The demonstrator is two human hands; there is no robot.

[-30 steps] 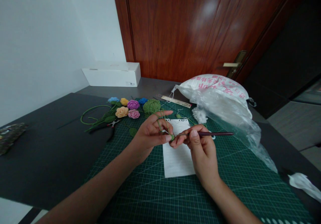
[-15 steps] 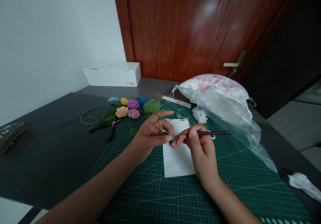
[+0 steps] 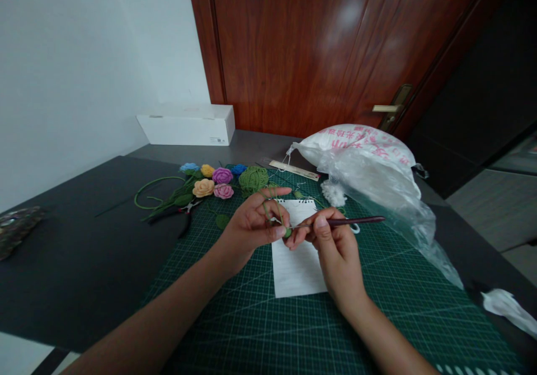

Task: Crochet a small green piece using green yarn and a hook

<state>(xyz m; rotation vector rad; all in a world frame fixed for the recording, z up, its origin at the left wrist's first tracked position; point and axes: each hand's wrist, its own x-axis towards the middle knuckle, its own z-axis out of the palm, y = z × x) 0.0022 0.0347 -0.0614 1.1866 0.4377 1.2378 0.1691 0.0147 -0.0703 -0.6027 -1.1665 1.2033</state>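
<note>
My left hand [image 3: 258,218] pinches a small green crochet piece [image 3: 287,233] between thumb and fingers, with green yarn looped round its raised index finger. In my right hand [image 3: 333,235] is a crochet hook [image 3: 356,220] with a dark handle, held like a pencil; its thin metal tip points left and meets the green piece. Whether the tip sits inside a stitch is too small to tell. Behind my left hand lies a ball of green yarn [image 3: 253,179]. Both hands hover over a lined notepad sheet [image 3: 298,268].
A green cutting mat [image 3: 235,319] covers the table. Crocheted flowers [image 3: 203,187] and pliers [image 3: 184,218] lie left. A white box [image 3: 188,129] stands behind. At right are a plastic bag [image 3: 364,151], white stuffing [image 3: 334,193] and a ruler [image 3: 294,170].
My right hand and the hook have shifted slightly left, and the hook's handle end sits a little higher. My left hand keeps its pinch on the green piece almost unmoved.
</note>
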